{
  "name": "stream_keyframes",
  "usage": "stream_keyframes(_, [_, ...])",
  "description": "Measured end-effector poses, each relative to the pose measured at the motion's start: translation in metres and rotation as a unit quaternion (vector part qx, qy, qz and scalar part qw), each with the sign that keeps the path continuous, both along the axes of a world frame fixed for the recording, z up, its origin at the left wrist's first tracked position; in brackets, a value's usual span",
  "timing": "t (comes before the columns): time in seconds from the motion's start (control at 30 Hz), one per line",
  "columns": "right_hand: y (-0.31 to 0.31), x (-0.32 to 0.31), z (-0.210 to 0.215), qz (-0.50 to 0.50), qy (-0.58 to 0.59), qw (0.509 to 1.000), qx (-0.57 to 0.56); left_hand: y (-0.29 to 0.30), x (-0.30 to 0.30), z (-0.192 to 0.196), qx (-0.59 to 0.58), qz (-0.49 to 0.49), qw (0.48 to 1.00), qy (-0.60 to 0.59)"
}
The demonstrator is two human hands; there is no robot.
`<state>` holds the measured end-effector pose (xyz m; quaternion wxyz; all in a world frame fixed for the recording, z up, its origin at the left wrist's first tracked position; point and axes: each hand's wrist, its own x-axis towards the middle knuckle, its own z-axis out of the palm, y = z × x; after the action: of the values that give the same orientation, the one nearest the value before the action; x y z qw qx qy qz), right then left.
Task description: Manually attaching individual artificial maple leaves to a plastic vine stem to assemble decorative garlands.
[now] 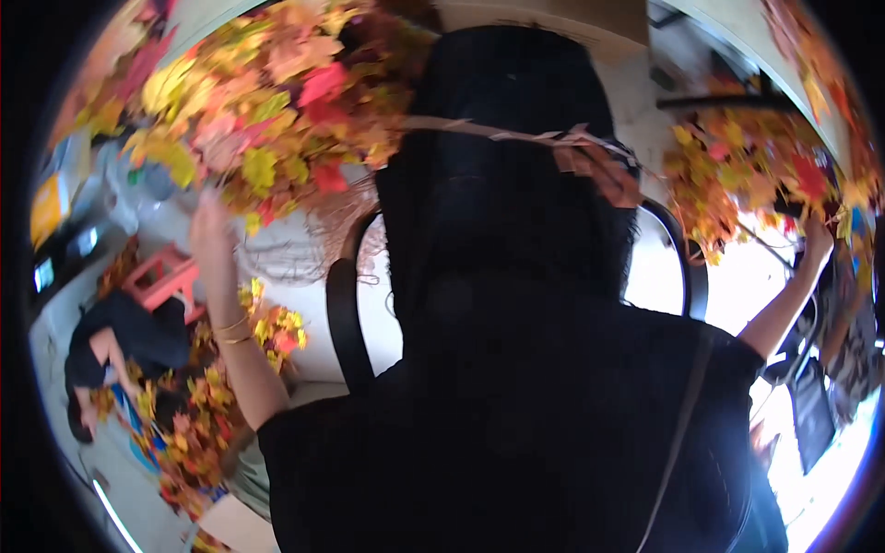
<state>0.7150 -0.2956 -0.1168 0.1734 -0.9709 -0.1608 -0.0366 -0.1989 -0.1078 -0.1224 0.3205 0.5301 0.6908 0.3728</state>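
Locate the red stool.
On the head view's left side, the red stool is just left of the left forearm, beside a co-worker in black.

Gaps beside the armrests, foliage crowding both hands

A pale gap opens at eight o'clock, between the left armrest [344, 313] and the left forearm [241, 355]; thin stems [286, 261] tangle its upper end. Another lies toward three o'clock, between the right armrest [696, 263] and the right forearm [784, 300]. Bunched leaves [263, 111] block the way at half past ten, more leaves [733, 166] at half past two. A twig [479, 129] bars the lap around twelve; the stool [166, 276] obstructs nine.
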Motion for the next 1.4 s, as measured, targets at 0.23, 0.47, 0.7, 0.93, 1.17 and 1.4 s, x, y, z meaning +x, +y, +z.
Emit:
stream_keyframes(0.23, [0.138, -0.320, 0.071, 0.453, -0.115, 0.866, 0.175, -0.004, 0.159, 0.081, -0.106, -0.255, 0.955, -0.113])
stream_keyframes(0.47, [0.184, -0.360, 0.062, 0.491, 0.141, 0.771, 0.380, -0.003, 0.137, 0.076, -0.078, -0.204, 0.964, -0.151])
stream_keyframes(0.7, [0.150, -0.324, -0.012, 0.360, 0.112, 0.735, 0.564, -0.007, 0.100, 0.063, -0.050, -0.105, 0.969, -0.216])
stream_keyframes(0.93, [0.130, -0.332, -0.062, 0.498, 0.188, 0.826, 0.185, -0.004, 0.086, 0.062, -0.047, -0.081, 0.967, -0.235])
stream_keyframes(1.17, [0.134, -0.370, -0.038, 0.799, 0.000, 0.601, 0.021, 0.002, 0.088, 0.063, -0.031, -0.044, 0.973, -0.225])
stream_keyframes(1.4, [0.125, -0.336, -0.057, 0.633, -0.135, 0.759, 0.077, 0.005, 0.087, 0.066, 0.084, 0.093, 0.991, -0.047])
